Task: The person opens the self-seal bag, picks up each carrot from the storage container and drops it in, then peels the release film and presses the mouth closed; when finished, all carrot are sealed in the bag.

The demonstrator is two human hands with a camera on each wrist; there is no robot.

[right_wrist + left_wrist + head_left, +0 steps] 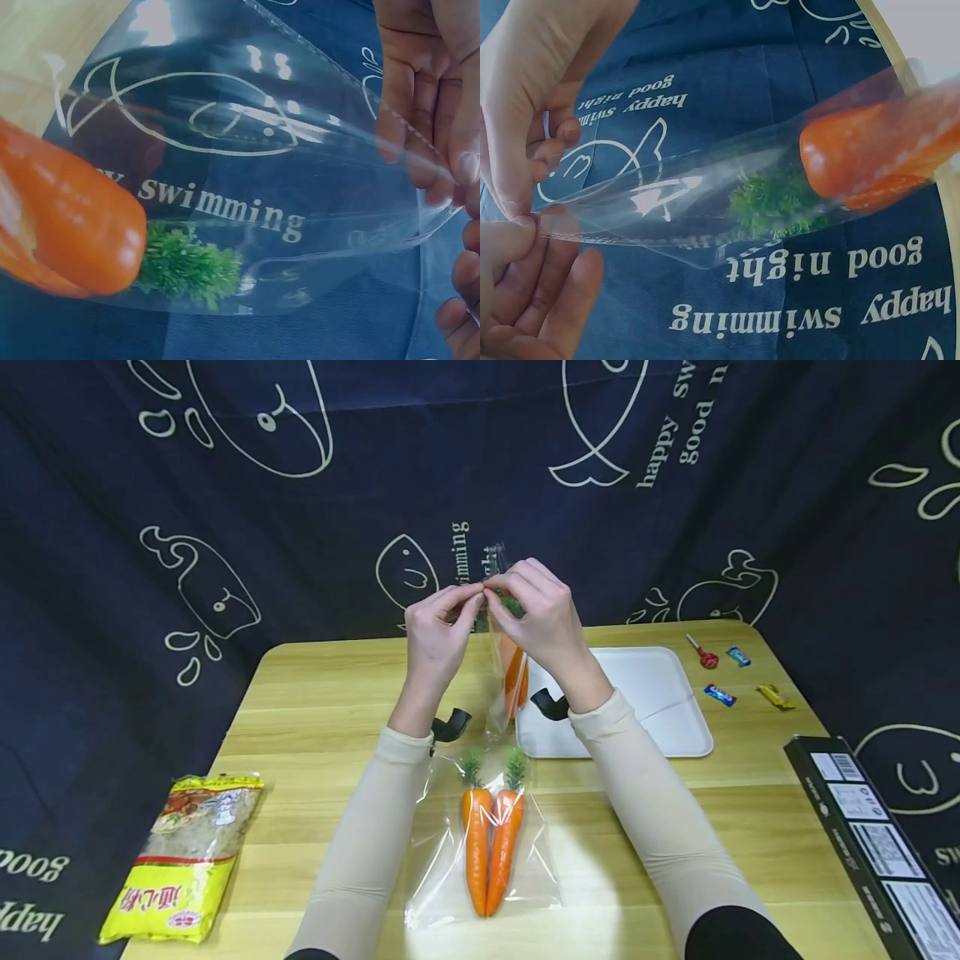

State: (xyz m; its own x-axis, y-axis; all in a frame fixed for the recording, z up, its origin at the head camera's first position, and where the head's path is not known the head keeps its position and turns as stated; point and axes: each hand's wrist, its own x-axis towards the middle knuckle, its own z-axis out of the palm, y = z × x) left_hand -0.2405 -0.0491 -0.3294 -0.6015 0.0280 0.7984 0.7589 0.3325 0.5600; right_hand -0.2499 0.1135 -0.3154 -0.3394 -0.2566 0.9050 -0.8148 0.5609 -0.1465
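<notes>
- Pinching away up here: left grip (442, 631) and right grip (542, 614) meet fingertip to fingertip, both clamped on the gathered top edge of a clear bag (705, 199).
- And that bag hangs straight down under the joined fingers, with an orange carrot (516, 677) inside it, green top (772, 206) towards the grip.
- Down below the grip now, between the two forearms: a second clear bag (442, 868) lies flat on the surface (330, 710), two carrots (491, 843) side by side in it, leafy ends nearest the hands.
- Over to the right of the grip and lower, a white tray (660, 702), partly covered by the right wrist!
- Further right, beyond the tray, the sweets: a red lollipop (707, 657), a blue-green wrapped candy (738, 657), a blue one (720, 695) and a yellow one (775, 697), all spaced apart.
- Far down to the right of the grip, a long black box (862, 843) with white labels along the edge of the surface.
- Well off to the lower left, a yellow printed food packet (183, 860) with a see-through window.
- The surface itself: pale wood grain, rounded far corners, light glaring off it below the grip.
- And behind it all, dark blue cloth (480, 460) with white whales, fish and the words "happy swimming" and "good night".
</notes>
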